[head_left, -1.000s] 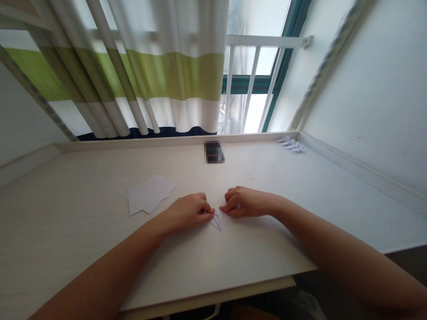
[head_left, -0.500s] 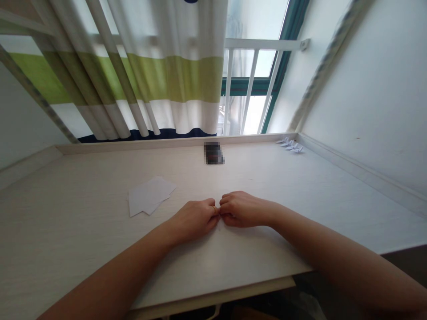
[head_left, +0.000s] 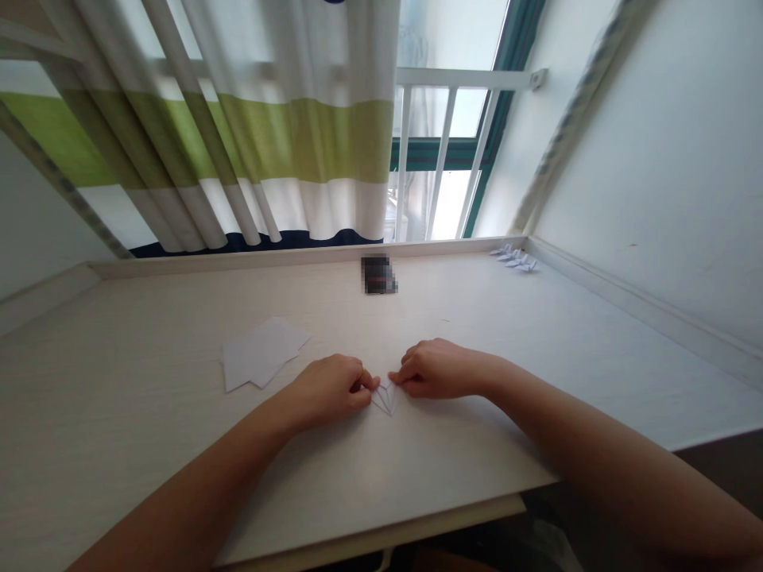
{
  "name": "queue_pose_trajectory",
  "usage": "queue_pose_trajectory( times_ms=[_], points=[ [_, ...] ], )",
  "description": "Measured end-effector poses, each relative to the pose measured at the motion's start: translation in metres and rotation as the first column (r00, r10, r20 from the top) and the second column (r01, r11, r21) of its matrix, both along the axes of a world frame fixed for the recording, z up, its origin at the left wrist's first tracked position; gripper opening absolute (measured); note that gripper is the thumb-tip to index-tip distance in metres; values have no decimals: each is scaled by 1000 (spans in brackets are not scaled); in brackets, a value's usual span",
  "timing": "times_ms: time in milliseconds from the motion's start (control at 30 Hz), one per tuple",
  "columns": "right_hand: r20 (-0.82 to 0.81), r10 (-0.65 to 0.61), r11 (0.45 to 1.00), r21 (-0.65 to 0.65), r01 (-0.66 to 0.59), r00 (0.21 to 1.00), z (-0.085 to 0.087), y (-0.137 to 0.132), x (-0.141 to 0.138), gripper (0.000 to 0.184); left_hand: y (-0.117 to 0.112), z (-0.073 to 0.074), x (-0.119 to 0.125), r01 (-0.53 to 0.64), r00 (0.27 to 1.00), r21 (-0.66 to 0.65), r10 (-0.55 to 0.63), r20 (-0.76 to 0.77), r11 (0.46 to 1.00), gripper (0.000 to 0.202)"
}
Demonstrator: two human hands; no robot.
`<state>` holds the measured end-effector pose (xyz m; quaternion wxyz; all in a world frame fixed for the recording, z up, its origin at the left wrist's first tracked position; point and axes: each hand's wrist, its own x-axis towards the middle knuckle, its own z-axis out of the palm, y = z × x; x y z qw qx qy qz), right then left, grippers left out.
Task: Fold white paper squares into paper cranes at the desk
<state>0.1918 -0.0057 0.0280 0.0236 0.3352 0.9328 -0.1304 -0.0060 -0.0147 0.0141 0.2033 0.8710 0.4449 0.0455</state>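
A small folded piece of white paper (head_left: 387, 397) lies on the pale desk between my hands, its pointed end toward me and crease lines on its face. My left hand (head_left: 337, 389) is closed, its fingertips pinching or pressing the paper's left edge. On the opposite side, my right hand (head_left: 438, 368) has its fingers curled, with the index fingertip and thumb at the paper's upper right edge. To the left of my left hand rest several loose sheets of white paper (head_left: 262, 353), overlapping one another.
Several small folded white paper figures (head_left: 513, 258) sit in the far right corner of the desk (head_left: 143, 318). A dark, pixelated object (head_left: 377, 275) stands near the back ledge. Behind are a striped curtain (head_left: 334, 143) and white railings (head_left: 444, 159); a wall (head_left: 668, 175) bounds the right.
My hands have moved apart, and the folded paper they covered now shows between them. The whole view has shifted slightly.
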Motion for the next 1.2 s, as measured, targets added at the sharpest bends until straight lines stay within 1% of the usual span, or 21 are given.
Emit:
queue_pose_trajectory(
  times_ms=[167,267,333,400,467,567,633,767,833,933,1067,1200],
  points=[
    [-38,12,997,-70,-14,999,0,5,4,25,0,0,0,-16,1000,-7,16,-16,1000,29],
    [-71,12,993,-115,-20,997,-1,8,5,25,1,-2,-1,-27,999,-67,28,16,997,28],
    [-120,21,990,-135,-37,993,-3,11,6,24,2,-1,-1,-35,999,-120,39,29,992,29],
    [-181,44,991,-120,-66,983,-6,12,6,25,3,1,0,-41,998,-159,47,33,986,30],
    [-208,85,992,-75,-102,974,-8,12,7,28,2,5,1,-41,998,-197,50,41,980,31],
    [-180,154,988,-3,-157,971,-11,9,5,32,2,9,1,-36,996,-242,55,71,970,31],
    [-139,166,986,27,-164,976,-10,5,3,30,2,9,1,-41,994,-262,67,90,964,31],
    [-57,119,993,31,-117,991,-4,-1,-1,27,5,5,-3,-58,991,-344,95,91,937,34],
    [-34,105,994,13,-105,994,-1,-1,0,27,6,3,-5,-58,991,-388,100,89,920,36],
    [-31,93,995,-30,-94,995,2,2,2,27,8,0,-8,-49,991,-420,96,92,906,39],
    [-37,33,996,-78,-36,999,2,6,4,28,9,-1,-9,-48,991,-427,95,90,903,43],
    [-46,9,995,-101,-14,999,3,6,4,29,7,2,-7,-47,995,-379,78,68,924,44]
  ],
)
